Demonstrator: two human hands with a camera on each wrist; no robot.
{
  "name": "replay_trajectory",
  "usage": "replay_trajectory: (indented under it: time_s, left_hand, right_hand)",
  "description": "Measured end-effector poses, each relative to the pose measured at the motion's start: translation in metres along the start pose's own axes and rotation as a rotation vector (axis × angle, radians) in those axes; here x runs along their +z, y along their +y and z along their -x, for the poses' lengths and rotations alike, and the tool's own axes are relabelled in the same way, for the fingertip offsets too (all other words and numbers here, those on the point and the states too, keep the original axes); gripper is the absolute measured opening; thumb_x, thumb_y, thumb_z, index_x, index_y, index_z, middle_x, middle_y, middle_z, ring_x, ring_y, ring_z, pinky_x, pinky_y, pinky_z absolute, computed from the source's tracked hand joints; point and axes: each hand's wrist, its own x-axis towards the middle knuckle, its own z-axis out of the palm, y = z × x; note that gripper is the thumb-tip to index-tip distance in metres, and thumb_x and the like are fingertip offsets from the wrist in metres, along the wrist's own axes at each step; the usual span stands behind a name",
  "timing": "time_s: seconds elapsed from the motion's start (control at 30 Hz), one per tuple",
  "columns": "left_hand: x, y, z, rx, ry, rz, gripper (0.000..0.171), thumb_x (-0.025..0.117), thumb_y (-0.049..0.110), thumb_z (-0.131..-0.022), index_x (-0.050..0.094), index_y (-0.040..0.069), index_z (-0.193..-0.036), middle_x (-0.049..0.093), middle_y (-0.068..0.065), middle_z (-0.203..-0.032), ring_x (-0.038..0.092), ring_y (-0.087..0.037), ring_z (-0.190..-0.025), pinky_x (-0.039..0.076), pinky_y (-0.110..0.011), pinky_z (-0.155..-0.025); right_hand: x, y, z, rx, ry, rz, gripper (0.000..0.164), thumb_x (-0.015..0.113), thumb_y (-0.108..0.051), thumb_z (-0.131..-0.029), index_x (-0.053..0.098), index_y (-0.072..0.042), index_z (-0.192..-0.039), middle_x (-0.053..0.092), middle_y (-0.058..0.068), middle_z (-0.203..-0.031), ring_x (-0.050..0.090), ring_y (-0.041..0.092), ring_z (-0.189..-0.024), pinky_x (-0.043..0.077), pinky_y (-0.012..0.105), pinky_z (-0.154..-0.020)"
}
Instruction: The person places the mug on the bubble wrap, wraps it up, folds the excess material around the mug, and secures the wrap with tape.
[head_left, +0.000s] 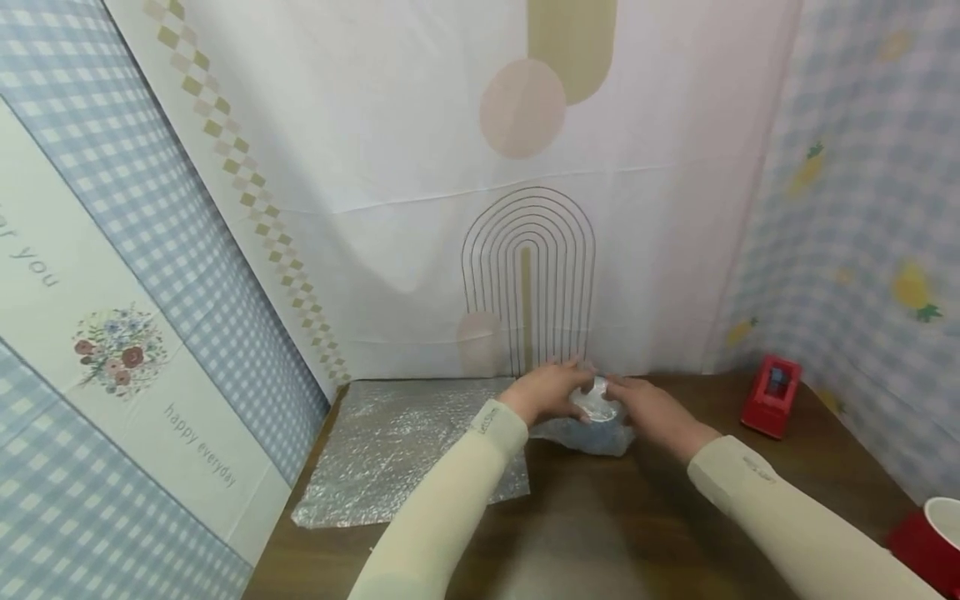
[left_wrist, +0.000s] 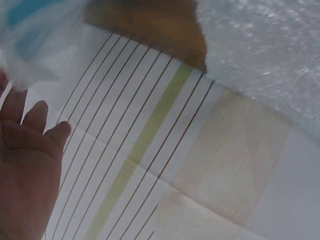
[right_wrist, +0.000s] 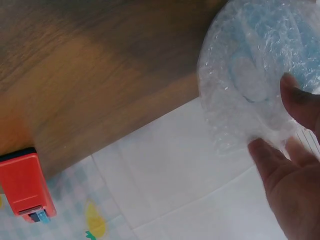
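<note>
A light-blue object in clear bubble wrap (head_left: 588, 435) stands on the brown table near the back cloth. What it is, the wrap hides; a pale oval outline shows through in the right wrist view. My left hand (head_left: 551, 392) holds the top of the bundle from the left, thumb towards me and fingers behind. From the right, my right hand (head_left: 656, 414) grips the gathered wrap. In the right wrist view its thumb and fingers (right_wrist: 267, 160) lie against the wrapped bundle (right_wrist: 245, 65). The left wrist view catches the left fingertips (left_wrist: 36, 116) by the wrap, partly cut off.
A flat sheet of bubble wrap (head_left: 390, 450) lies on the table (head_left: 585, 517) to the left. A red tape dispenser (head_left: 772, 397) stands at the back right. A red container with a white rim (head_left: 918, 546) is at the right edge. Printed cloths (head_left: 405, 208) hang behind and at both sides.
</note>
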Motion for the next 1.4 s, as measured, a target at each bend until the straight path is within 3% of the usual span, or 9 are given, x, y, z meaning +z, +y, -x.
replay_trajectory:
  time_s: [0.13, 0.27, 0.37, 0.5, 0.63, 0.83, 1.0, 1.2, 1.4]
  left_hand:
    - [0.011, 0.003, -0.002, 0.035, 0.053, -0.088, 0.054, 0.075, 0.069, -0.097, 0.07, 0.028, -0.132, 0.073, 0.004, -0.146, 0.064, -0.018, -0.149, 0.028, -0.047, -0.146]
    - [0.021, 0.004, -0.002, 0.027, 0.105, -0.181, 0.059, 0.068, 0.076, -0.098, 0.069, 0.033, -0.138, 0.064, 0.008, -0.121, 0.065, -0.011, -0.115, 0.047, -0.041, -0.133]
    - [0.022, 0.005, 0.0, 0.035, 0.123, -0.174, 0.058, 0.07, 0.075, -0.098, 0.07, 0.031, -0.137, 0.067, 0.001, -0.146, 0.065, -0.018, -0.137, 0.049, -0.039, -0.132]
    - [0.02, 0.008, 0.0, 0.065, 0.08, -0.118, 0.052, 0.072, 0.069, -0.101, 0.069, 0.027, -0.13, 0.055, -0.001, -0.176, 0.055, -0.024, -0.162, 0.049, -0.037, -0.133]
    - [0.02, 0.005, 0.001, 0.067, 0.035, -0.059, 0.053, 0.073, 0.068, -0.103, 0.07, 0.027, -0.136, 0.059, 0.004, -0.173, 0.064, -0.019, -0.153, 0.06, -0.03, -0.117]
    - [0.015, 0.003, -0.001, 0.109, 0.044, -0.017, 0.045, 0.078, 0.052, -0.106, 0.074, 0.024, -0.14, 0.067, 0.002, -0.164, 0.071, -0.017, -0.142, 0.058, -0.028, -0.118]
    - [0.016, 0.009, -0.004, 0.109, 0.065, -0.004, 0.041, 0.081, 0.046, -0.105, 0.074, 0.023, -0.138, 0.076, 0.004, -0.149, 0.075, -0.013, -0.127, 0.06, -0.023, -0.11]
    - [0.028, 0.016, -0.002, 0.067, 0.07, 0.025, 0.046, 0.081, 0.042, -0.106, 0.071, 0.028, -0.148, 0.073, 0.006, -0.155, 0.073, -0.013, -0.135, 0.059, -0.025, -0.115]
    - [0.03, 0.016, 0.006, 0.055, 0.124, -0.029, 0.042, 0.078, 0.047, -0.107, 0.076, 0.029, -0.145, 0.067, 0.003, -0.165, 0.072, -0.016, -0.141, 0.058, -0.026, -0.119]
  right_hand:
    - [-0.002, 0.004, 0.002, -0.016, 0.027, 0.139, 0.046, 0.077, 0.023, -0.09, 0.076, -0.001, -0.13, 0.063, 0.031, -0.147, 0.08, 0.033, -0.102, 0.069, 0.043, -0.079]
    - [-0.005, 0.007, 0.004, -0.059, 0.029, 0.225, 0.049, 0.086, 0.022, -0.084, 0.079, -0.003, -0.126, 0.07, 0.018, -0.128, 0.078, 0.03, -0.1, 0.069, 0.043, -0.08]
    - [-0.007, 0.009, 0.005, -0.103, 0.051, 0.275, 0.048, 0.092, 0.017, -0.081, 0.082, -0.004, -0.123, 0.074, 0.015, -0.122, 0.078, 0.033, -0.104, 0.069, 0.046, -0.083]
    - [-0.004, 0.009, 0.006, -0.139, 0.088, 0.345, 0.047, 0.098, 0.01, -0.077, 0.085, -0.008, -0.118, 0.077, 0.013, -0.116, 0.078, 0.032, -0.099, 0.069, 0.047, -0.082]
    - [0.0, 0.01, 0.007, -0.137, 0.108, 0.381, 0.047, 0.099, 0.008, -0.075, 0.086, -0.01, -0.116, 0.079, 0.012, -0.115, 0.079, 0.028, -0.089, 0.068, 0.044, -0.077]
    - [-0.002, 0.011, 0.008, -0.09, 0.09, 0.377, 0.046, 0.097, 0.01, -0.077, 0.086, -0.008, -0.118, 0.079, 0.014, -0.12, 0.079, 0.026, -0.087, 0.069, 0.041, -0.075]
    - [-0.006, 0.018, 0.012, -0.071, 0.076, 0.309, 0.046, 0.094, 0.011, -0.081, 0.084, -0.007, -0.122, 0.072, 0.021, -0.132, 0.08, 0.03, -0.09, 0.069, 0.044, -0.076]
    - [-0.012, 0.03, 0.021, -0.109, 0.084, 0.264, 0.052, 0.096, 0.009, -0.08, 0.082, -0.007, -0.128, 0.071, 0.021, -0.13, 0.078, 0.035, -0.102, 0.069, 0.05, -0.083]
    - [-0.024, 0.033, 0.021, -0.177, 0.064, 0.263, 0.052, 0.096, -0.003, -0.085, 0.081, -0.005, -0.135, 0.075, 0.023, -0.134, 0.079, 0.035, -0.102, 0.069, 0.048, -0.082]
